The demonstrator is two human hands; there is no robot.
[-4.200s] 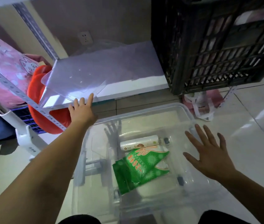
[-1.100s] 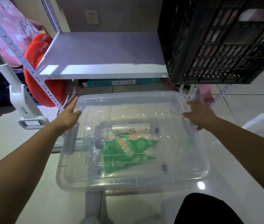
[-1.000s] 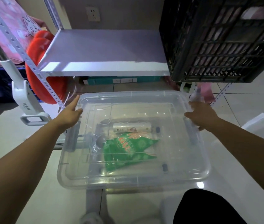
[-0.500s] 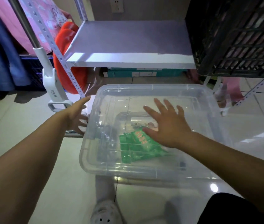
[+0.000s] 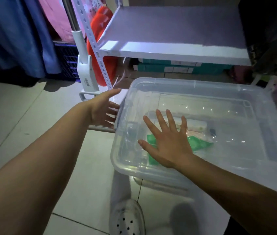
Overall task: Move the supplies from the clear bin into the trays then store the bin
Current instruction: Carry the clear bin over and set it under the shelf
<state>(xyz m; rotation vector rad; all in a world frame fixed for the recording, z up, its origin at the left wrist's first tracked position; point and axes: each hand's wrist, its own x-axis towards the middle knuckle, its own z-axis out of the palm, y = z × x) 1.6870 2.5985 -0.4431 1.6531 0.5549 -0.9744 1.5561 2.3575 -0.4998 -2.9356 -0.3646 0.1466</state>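
two bare hands are reaching toward the clear rectangular plastic bin (image 5: 202, 85) sitting on the pale tiled floor (image 5: 24, 119); the left hand (image 5: 103, 109) is hovering just beside its left wall, fingers straight and holding nothing; the right hand (image 5: 167, 143) is spreading flat over the bin's inside, fingers splayed, gripping nothing; under it a green printed plastic packet (image 5: 197, 144) and a white cylindrical roll (image 5: 195, 125) are lying on the bin's bottom; a white metal shelf (image 5: 168, 34) is standing just behind.
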